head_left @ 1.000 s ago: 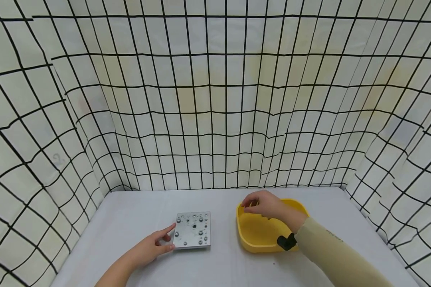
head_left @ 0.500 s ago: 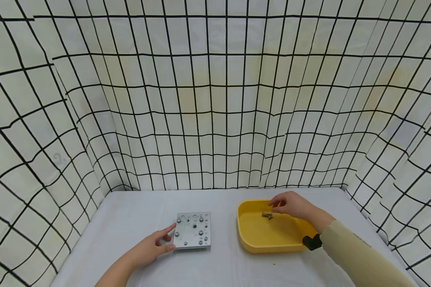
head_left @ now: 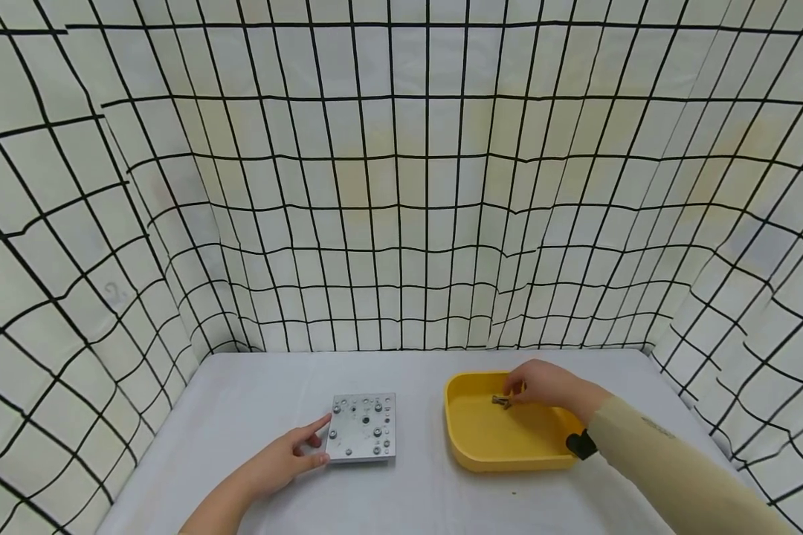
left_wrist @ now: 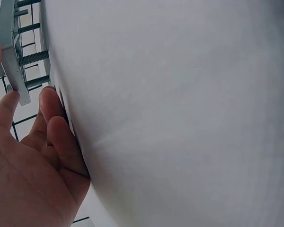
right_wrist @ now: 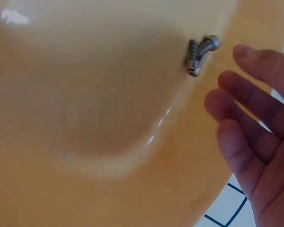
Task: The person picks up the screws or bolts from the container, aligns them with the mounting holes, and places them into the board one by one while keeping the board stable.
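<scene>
A square metal plate (head_left: pixel 353 437) with several screws set in its top lies on the white table. My left hand (head_left: pixel 282 462) grips its left side, thumb at the near corner and index finger further up the edge. From the left wrist, threaded screw shanks (left_wrist: pixel 34 57) stick out of the plate's underside, and the other fingers curl beside them. Over the far right part of a yellow tray (head_left: pixel 495 453), my right hand (head_left: pixel 550 388) reaches down. Close by its fingertips, a few loose socket-head screws (right_wrist: pixel 194 57) lie together; a gap shows between fingers and screws.
White cloth covers the table (head_left: pixel 418 490), and a tiny dark speck lies in front of the tray. White walls (head_left: pixel 408 223) with a black grid enclose the back and sides. A dark strap piece (head_left: pixel 581 444) sits at the right wrist.
My right hand has moved right across the tray, uncovering the screws, then lowered towards them. The left hand keeps its hold on the plate. The view has shifted slightly.
</scene>
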`<state>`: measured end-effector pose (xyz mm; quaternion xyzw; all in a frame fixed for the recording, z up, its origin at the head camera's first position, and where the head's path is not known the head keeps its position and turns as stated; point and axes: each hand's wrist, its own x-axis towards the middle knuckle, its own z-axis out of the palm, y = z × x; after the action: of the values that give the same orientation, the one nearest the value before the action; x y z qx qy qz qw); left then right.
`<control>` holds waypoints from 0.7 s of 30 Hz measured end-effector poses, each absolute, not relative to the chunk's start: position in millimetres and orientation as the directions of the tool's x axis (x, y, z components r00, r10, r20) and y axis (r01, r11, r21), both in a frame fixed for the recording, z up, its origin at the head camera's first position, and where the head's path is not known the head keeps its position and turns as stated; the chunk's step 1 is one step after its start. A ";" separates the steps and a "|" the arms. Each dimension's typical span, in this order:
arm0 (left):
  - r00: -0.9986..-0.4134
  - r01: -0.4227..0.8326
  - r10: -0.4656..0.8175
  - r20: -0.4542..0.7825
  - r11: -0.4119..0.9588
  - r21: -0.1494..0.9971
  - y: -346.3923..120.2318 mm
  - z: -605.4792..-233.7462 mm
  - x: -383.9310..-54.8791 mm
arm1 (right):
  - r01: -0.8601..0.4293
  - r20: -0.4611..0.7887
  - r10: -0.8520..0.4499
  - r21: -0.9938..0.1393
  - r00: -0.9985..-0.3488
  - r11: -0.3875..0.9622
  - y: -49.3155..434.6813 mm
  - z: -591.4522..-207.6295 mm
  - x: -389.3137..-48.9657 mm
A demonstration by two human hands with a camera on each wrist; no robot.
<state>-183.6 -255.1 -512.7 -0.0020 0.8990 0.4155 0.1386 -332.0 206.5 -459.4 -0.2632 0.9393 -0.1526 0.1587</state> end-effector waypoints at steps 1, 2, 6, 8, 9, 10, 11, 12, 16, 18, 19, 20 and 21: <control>-0.962 -0.118 0.110 -0.248 0.655 0.747 -255.4 -512.7 -183.8 | -0.462 -0.223 -0.549 -0.344 -0.806 0.817 205.8 -460.6 -333.2; -0.962 -0.117 0.112 -0.249 0.655 0.747 -255.7 -512.7 -183.9 | -0.477 -0.227 -0.555 -0.319 -0.800 0.819 205.2 -462.3 -334.7; -0.960 -0.124 0.110 -0.259 0.659 0.742 -256.9 -514.6 -185.5 | -0.523 -0.236 -0.574 -0.247 -0.784 0.816 203.6 -467.1 -338.8; -0.959 -0.122 0.115 -0.259 0.658 0.743 -256.5 -514.5 -186.5 | -0.539 -0.232 -0.584 -0.229 -0.778 0.810 203.9 -468.8 -339.5; -0.959 -0.123 0.113 -0.259 0.658 0.743 -256.1 -514.3 -186.7 | -0.545 -0.232 -0.588 -0.225 -0.775 0.808 204.0 -469.0 -339.5; -0.960 -0.123 0.111 -0.257 0.658 0.743 -256.0 -514.1 -186.7 | -0.544 -0.233 -0.587 -0.226 -0.775 0.808 203.8 -469.7 -339.7; -0.961 -0.122 0.109 -0.255 0.659 0.742 -255.9 -513.7 -186.4 | -0.543 -0.236 -0.584 -0.221 -0.776 0.811 203.6 -470.7 -340.1; -0.961 -0.122 0.107 -0.254 0.661 0.741 -256.0 -513.7 -186.1 | -0.541 -0.239 -0.585 -0.226 -0.775 0.810 203.4 -471.3 -340.3; -0.961 -0.130 0.097 -0.257 0.666 0.735 -255.7 -513.9 -184.8 | -0.509 -0.269 -0.562 -0.242 -0.782 0.826 202.2 -473.1 -341.4; -0.960 -0.128 0.103 -0.260 0.666 0.735 -255.6 -514.3 -184.9 | -0.503 -0.280 -0.555 -0.238 -0.784 0.831 201.9 -473.5 -341.4; -0.961 -0.129 0.101 -0.259 0.664 0.736 -255.4 -514.4 -185.0 | -0.502 -0.284 -0.553 -0.235 -0.784 0.832 201.9 -473.8 -341.4; -0.961 -0.131 0.099 -0.259 0.662 0.738 -255.3 -514.8 -185.3 | -0.499 -0.288 -0.551 -0.237 -0.783 0.833 201.8 -473.4 -340.8; -0.961 -0.128 0.103 -0.258 0.660 0.740 -255.3 -514.9 -185.4 | -0.498 -0.292 -0.550 -0.238 -0.782 0.834 201.8 -473.3 -340.1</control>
<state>-185.4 -255.3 -514.9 -0.0069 0.9003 0.4121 0.1403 -340.1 201.8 -473.3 -0.2783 0.9411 -0.0742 0.1770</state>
